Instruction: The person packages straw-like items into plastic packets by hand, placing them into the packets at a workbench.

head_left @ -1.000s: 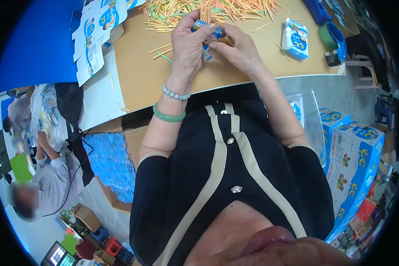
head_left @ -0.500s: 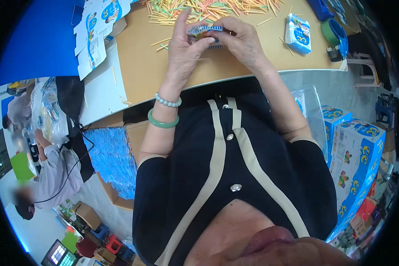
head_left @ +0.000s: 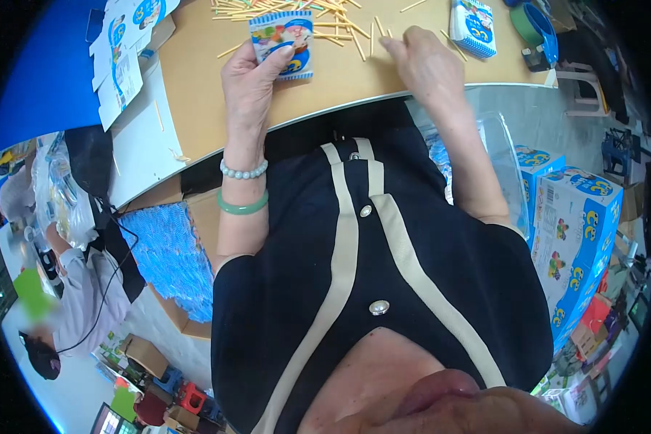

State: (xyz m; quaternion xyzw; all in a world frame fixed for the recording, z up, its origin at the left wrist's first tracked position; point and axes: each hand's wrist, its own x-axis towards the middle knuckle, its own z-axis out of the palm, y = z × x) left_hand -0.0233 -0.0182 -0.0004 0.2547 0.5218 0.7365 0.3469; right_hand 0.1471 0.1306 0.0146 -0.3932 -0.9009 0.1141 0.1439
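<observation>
My left hand (head_left: 249, 83) grips a small blue-and-white printed packet (head_left: 282, 45) with striped edges, thumb across its front. The packet stands upright, its printed face towards me. My right hand (head_left: 430, 69) is low over the tabletop, fingers curled down; whatever lies between them is too small to make out. Close to those fingertips are several thin pale-yellow sticks (head_left: 372, 40). More sticks (head_left: 325, 14), yellow, orange and green, are heaped behind the packet, partly cut off by the upper edge of the view.
Another packet stack (head_left: 473, 29) lies on the brown tabletop (head_left: 195, 94), beside a tape dispenser (head_left: 542, 47). Flattened printed cartons (head_left: 126, 65) are at the left. Blue packets fill a box (head_left: 170, 260) below. Printed cartons (head_left: 575, 239) stand right. A co-worker (head_left: 87, 296) sits left.
Both hands were together on the packet. My right hand has let go and moved right, down to the sticks; my left has turned the packet upright. The whole view has shifted slightly.
</observation>
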